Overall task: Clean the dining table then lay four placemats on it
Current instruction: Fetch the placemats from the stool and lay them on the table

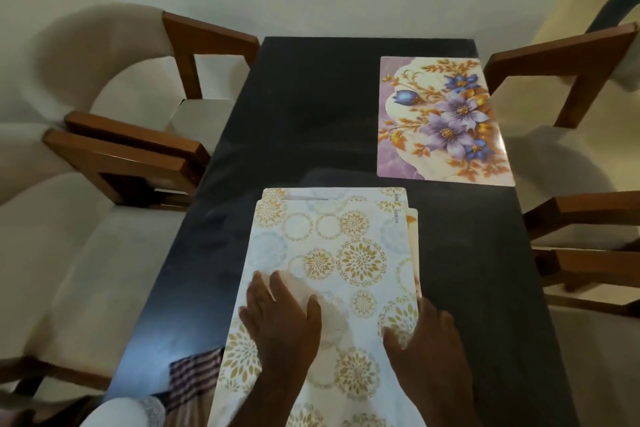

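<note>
A black dining table (304, 121) runs away from me. One placemat with purple and blue flowers (441, 121) lies flat at its far right. Near me sits a stack of placemats (332, 246), the top one white with gold circle patterns, and the edges of others show beneath it along the right. My left hand (282, 326) lies flat on the top mat with fingers spread. My right hand (427, 347) grips the stack's right edge, thumb on top and fingers hidden under it.
A checked cloth (194, 378) lies at the table's near left corner, partly under the stack. Wooden chairs with pale cushions stand on the left (138, 149) and on the right (571, 80). A white wall closes the far end.
</note>
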